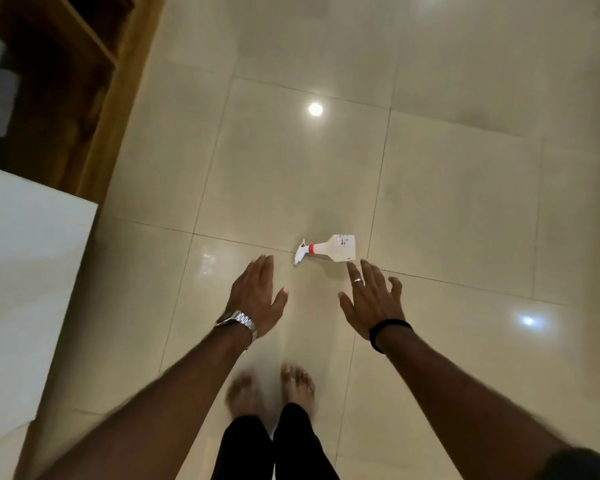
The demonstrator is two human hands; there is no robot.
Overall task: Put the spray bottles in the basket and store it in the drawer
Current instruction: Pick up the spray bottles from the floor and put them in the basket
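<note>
Bottle (329, 248) lies just beyond spread, empty fingers (355, 271).

The white spray bottle (329, 250) lying on the floor has a label with a small red mark and dark letters, but they are too tiny and blurry to read.
</note>
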